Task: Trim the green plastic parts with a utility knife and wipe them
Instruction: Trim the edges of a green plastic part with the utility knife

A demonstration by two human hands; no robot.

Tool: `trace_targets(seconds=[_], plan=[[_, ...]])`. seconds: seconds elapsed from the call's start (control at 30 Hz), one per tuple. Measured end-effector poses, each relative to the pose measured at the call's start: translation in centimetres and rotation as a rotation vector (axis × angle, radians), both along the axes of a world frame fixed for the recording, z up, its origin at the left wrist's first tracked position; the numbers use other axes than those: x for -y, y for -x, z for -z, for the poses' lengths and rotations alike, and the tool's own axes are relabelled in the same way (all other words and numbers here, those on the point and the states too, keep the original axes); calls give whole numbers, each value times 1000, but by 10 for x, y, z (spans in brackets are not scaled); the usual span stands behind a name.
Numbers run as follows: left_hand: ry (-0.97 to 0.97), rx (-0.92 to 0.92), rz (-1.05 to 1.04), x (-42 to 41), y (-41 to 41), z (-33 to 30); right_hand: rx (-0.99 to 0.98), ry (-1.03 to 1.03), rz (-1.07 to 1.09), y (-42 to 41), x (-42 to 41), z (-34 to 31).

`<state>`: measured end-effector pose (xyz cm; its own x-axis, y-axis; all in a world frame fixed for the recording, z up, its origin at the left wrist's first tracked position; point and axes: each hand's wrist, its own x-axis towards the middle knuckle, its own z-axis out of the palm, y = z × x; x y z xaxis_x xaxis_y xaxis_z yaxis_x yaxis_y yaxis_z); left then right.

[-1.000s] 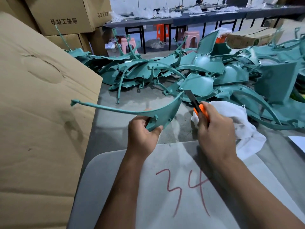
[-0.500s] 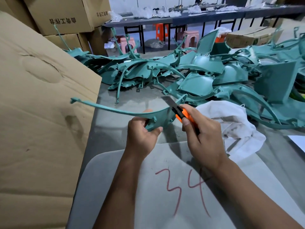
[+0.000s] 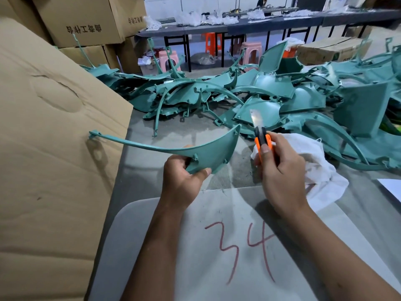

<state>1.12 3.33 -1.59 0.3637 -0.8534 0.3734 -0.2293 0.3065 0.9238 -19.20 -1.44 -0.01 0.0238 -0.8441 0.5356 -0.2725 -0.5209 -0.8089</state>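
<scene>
The left hand (image 3: 182,183) is gripping the curved green plastic part (image 3: 208,152) by its wide end, above the table (image 3: 147,170). Just right of this part, the right hand (image 3: 280,172) is closing around the orange utility knife (image 3: 261,137), blade pointing up. A white cloth (image 3: 319,170) is lying behind the knife.

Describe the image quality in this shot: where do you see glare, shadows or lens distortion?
Head view: glare whitens the utility knife blade; the green part casts a soft shadow on the cardboard sheet; wide-angle bending curves the edges; far benches look softer.
</scene>
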Motion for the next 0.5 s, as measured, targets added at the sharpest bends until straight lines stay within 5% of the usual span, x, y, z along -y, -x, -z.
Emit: trace_targets(seconds=[0.17, 0.33, 0.5], plan=[[32, 29, -19, 1, 3, -1, 127, -202, -155, -15, -13, 0], [92, 85, -37, 4, 6, 2, 357, -761, -296, -28, -11, 7], [106, 154, -55, 6, 6, 4, 401, -482, -230, -22, -15, 3]])
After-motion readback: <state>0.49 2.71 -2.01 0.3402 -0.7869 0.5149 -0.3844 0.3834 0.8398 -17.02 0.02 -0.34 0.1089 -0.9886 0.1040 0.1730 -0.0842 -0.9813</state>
